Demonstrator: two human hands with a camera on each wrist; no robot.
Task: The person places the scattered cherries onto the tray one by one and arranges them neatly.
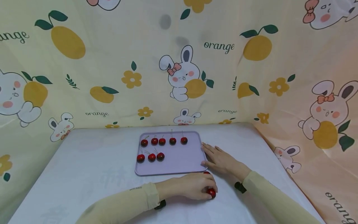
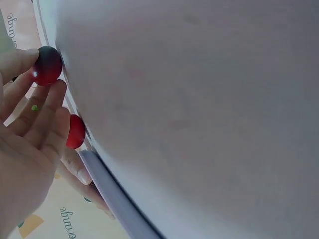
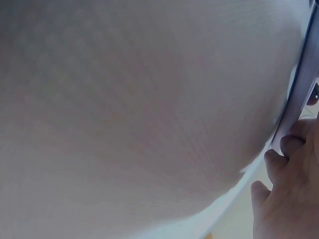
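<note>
My left hand [image 1: 194,186] pinches a dark red cherry [image 1: 211,193] between thumb and fingers, just in front of the lilac tray [image 1: 181,166]. In the left wrist view this cherry [image 2: 47,65] sits between the thumb and the fingertips. A second cherry [image 1: 206,172] lies beyond the hand by the tray's near right corner, partly hidden. My right hand [image 1: 223,160] rests at the tray's right edge, fingers extended and touching the rim. On the tray, several stemmed cherries [image 1: 162,141] form a back row, with 3 more cherries [image 1: 152,157] at the left in front of them.
A white cloth [image 1: 98,165] covers the table under the tray. Behind the table and along its right side hangs a yellowish curtain [image 1: 134,102] printed with rabbits and oranges. Black bands show at both sleeve cuffs.
</note>
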